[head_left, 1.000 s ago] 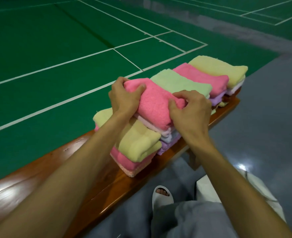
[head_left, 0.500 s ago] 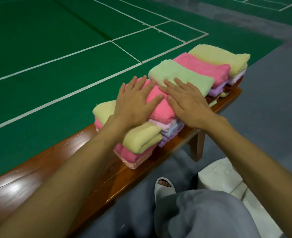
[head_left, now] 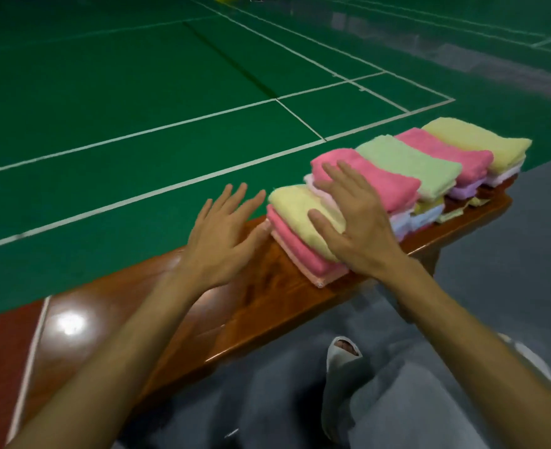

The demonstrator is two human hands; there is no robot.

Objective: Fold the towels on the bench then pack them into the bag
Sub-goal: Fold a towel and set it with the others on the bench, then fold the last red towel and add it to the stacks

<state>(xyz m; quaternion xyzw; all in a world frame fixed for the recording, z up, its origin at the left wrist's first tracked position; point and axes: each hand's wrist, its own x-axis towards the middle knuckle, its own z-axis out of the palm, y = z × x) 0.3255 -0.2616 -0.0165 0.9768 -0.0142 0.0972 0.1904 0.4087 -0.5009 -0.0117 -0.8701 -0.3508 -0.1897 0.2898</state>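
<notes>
At frame centre, my right hand (head_left: 355, 228) lies flat over the yellow towel (head_left: 295, 205), left hand (head_left: 225, 231) spread empty beside, probably to square it.

The bench (head_left: 267, 303) is varnished wood, high gloss, with a glare spot. The towels (head_left: 397, 160) are fuzzy, matt terry cloth. The court floor (head_left: 105, 108) is smooth, faintly shiny. The slipper (head_left: 340, 371) looks like smooth plastic. The trousers (head_left: 413, 416) are matt cloth.

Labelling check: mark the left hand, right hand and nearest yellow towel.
left hand (head_left: 224, 236), head view, back of hand.
right hand (head_left: 357, 230), head view, back of hand.
nearest yellow towel (head_left: 295, 207), head view, bare top face.
</notes>
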